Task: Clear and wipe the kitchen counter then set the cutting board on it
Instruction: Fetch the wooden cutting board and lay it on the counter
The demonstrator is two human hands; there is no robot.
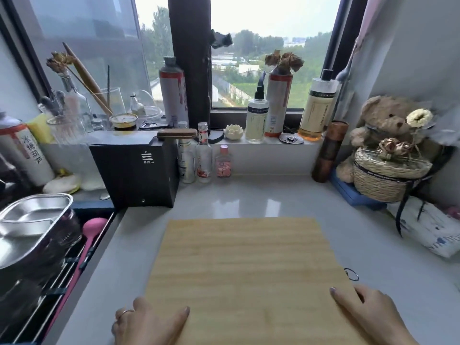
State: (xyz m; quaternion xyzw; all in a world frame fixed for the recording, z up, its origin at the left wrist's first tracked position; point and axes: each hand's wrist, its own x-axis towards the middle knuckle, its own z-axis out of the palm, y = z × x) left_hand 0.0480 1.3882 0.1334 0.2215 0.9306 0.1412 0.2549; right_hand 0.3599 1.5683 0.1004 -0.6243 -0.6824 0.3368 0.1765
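Now, final step by the look of it: pale rectangular bamboo cutting board (244, 270) lying flat on the glossy pale-grey stone counter (261, 195), filling the near middle of it. On the board's near-left corner, left hand (149, 322) gripping, thumb laid across the top face, ringed fingers curled down past the edge. Same story at the near-right corner for the right hand (368, 314): thumb on top, fingers dropping over the side. Fingertips underneath out of sight on both.

Small metal hanging ring (351, 274) poking out at the board's right edge, just beyond that hand.

To finish well: square the long edges with the counter front, press down on both corners to check for rocking, then slide the fingers out sideways rather than lifting, so as not to skew anything. Worth keeping the ring out from under the board, too.

Around the board, nothing but sheen; judging from that alone, probably wiped already.

Beyond the board's far-left corner, a black box-shaped knife block (139, 175) with a wooden handle on top, and beside it three small clear bottles (204, 160). Off to the board's right, a brown teddy bear (383, 120) behind a woven straw basket (388, 175), plus a crumpled white packet (438, 232). Left of the board, a steel compartment tray (32, 220) and a pink spoon (92, 230) over a sink rack. Far beyond the board, a wide window (268, 46) over trees.
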